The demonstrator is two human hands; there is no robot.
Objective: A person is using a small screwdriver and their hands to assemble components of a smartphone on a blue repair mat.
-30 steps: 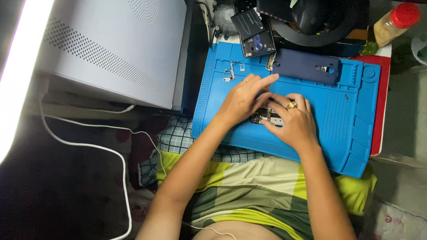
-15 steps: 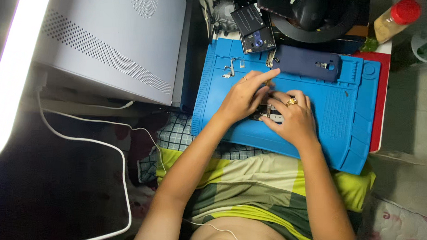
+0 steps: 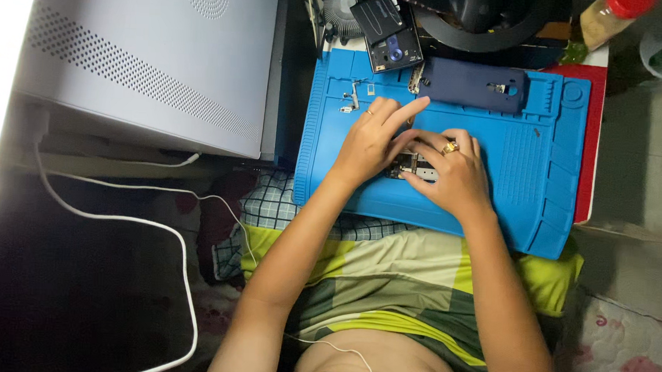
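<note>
Both of my hands meet over a small opened phone (image 3: 409, 165) lying on a blue repair mat (image 3: 537, 171) across my lap. My left hand (image 3: 373, 140) covers its left part, index finger stretched toward the top of the mat. My right hand (image 3: 452, 175), with a gold ring, grips its right side, fingers curled around it. Most of the phone is hidden under my hands; only a strip of circuit parts shows between them.
A dark blue phone case (image 3: 470, 84) lies at the mat's far edge, small metal parts (image 3: 352, 99) to its left. Behind are a black device (image 3: 388, 30), a fan (image 3: 341, 7), a red-capped bottle (image 3: 608, 16). A white perforated box (image 3: 144, 62) stands left, white cable (image 3: 146, 227) below.
The hands stay on the phone; my left index finger has stretched out further. The view has shifted slightly.
</note>
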